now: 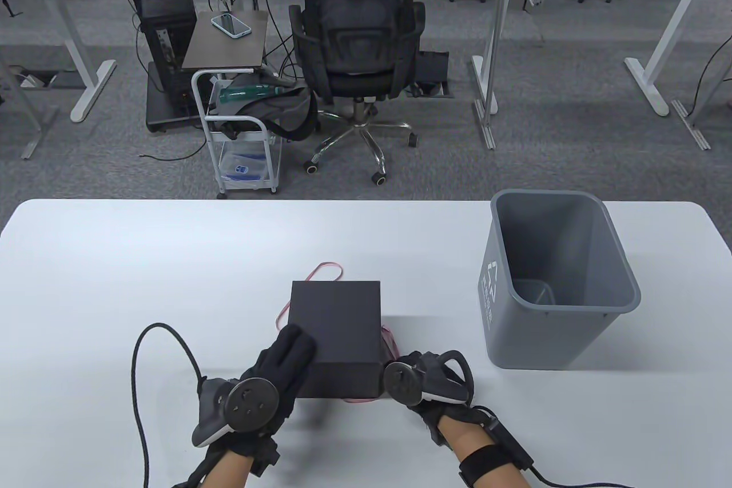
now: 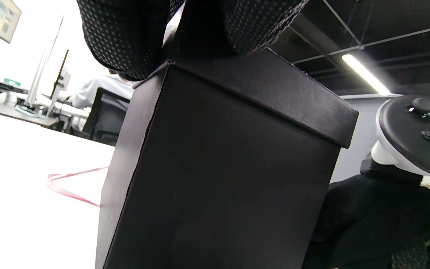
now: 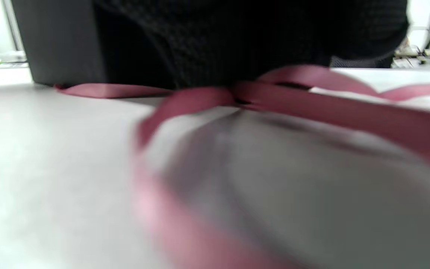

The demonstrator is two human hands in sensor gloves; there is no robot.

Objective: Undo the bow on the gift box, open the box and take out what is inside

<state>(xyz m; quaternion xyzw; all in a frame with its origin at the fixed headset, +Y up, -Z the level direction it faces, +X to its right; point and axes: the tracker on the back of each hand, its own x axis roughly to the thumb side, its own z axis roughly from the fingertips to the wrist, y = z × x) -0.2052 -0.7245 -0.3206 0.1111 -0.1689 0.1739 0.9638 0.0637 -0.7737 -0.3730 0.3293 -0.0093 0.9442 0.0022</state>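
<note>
A black gift box (image 1: 334, 328) with its lid on stands in the middle of the table near its front edge. A pink ribbon (image 1: 323, 269) lies loose on the table around the box, untied. My left hand (image 1: 296, 344) rests with straight fingers on the lid's near-left corner; the left wrist view shows its fingertips (image 2: 125, 41) on that corner of the box (image 2: 215, 168). My right hand (image 1: 398, 367) sits low at the box's near-right corner. The ribbon (image 3: 237, 95) gathers right under that hand's glove, which seems to pinch it. That view is blurred.
A grey bin (image 1: 557, 282) stands on the table to the right of the box. A person sits in an office chair (image 1: 354, 47) beyond the table's far edge, with a small cart (image 1: 240, 127) beside it.
</note>
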